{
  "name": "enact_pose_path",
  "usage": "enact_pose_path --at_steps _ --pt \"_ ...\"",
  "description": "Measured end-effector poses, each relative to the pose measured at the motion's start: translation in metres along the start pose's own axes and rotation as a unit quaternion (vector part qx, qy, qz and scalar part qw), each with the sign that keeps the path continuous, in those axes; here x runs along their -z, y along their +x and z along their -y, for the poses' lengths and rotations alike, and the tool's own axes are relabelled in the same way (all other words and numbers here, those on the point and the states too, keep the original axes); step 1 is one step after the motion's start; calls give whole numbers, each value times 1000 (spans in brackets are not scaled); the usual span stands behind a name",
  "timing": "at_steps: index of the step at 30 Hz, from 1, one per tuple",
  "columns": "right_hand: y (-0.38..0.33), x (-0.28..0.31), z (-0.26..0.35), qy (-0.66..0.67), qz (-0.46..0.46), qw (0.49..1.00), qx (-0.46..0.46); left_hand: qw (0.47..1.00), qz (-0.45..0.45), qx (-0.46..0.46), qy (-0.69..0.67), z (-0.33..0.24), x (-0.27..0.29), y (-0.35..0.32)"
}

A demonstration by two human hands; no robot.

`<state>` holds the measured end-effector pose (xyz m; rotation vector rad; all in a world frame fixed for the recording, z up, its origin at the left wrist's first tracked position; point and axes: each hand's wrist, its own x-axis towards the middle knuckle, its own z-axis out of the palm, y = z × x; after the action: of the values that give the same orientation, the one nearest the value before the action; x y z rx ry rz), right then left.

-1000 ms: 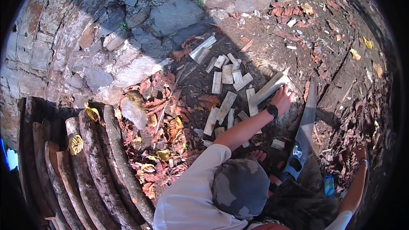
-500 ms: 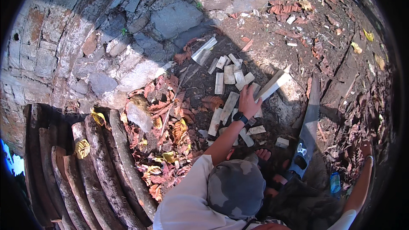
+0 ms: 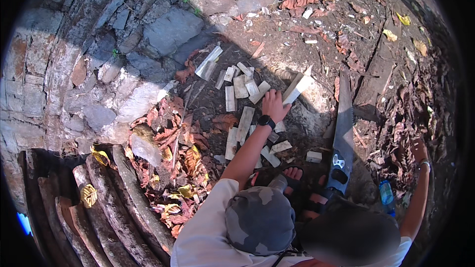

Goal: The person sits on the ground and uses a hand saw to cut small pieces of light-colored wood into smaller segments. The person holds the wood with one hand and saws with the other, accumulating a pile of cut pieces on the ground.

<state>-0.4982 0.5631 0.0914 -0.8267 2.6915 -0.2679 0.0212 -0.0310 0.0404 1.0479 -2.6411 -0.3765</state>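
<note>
My left hand (image 3: 274, 108), with a black watch at the wrist, has its thumb and index finger at the near end of a pale split piece of wood (image 3: 298, 89). It appears to grip that end; the far end points away to the right. Short cut wood pieces (image 3: 241, 86) lie scattered on the dark soil around the hand. Out to the right, my right hand (image 3: 418, 148) is low beside dry brown leaves; its fingers are too shaded to make out. A handsaw (image 3: 343, 128) lies between my arms, teeth to the right, handle near my sandalled feet.
Long dark logs (image 3: 116, 198) lie side by side at the lower left. A stone wall (image 3: 173, 29) rises at the upper left. A blue bottle (image 3: 387, 194) is near my right forearm. Dry leaves (image 3: 185, 168) cover ground left of my left arm.
The whole view has shifted, so the scene sits farther left. My left hand and the split wood piece have moved slightly together. My right hand stays beside the leaves.
</note>
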Motion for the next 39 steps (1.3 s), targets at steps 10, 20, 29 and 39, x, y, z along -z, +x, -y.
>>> enact_pose_path --at_steps 10,20,29,39 --pt "-200 -124 328 150 163 947 231 999 32 7 -7 8 17 -18" --pt "-235 -175 355 170 92 951 243 996 -31 45 -74 -5 -10 -32" --pt "-250 -205 353 161 95 962 196 995 -27 34 -87 6 -11 -28" --pt "-236 -211 333 101 85 965 226 996 -23 37 -77 4 -18 -31"
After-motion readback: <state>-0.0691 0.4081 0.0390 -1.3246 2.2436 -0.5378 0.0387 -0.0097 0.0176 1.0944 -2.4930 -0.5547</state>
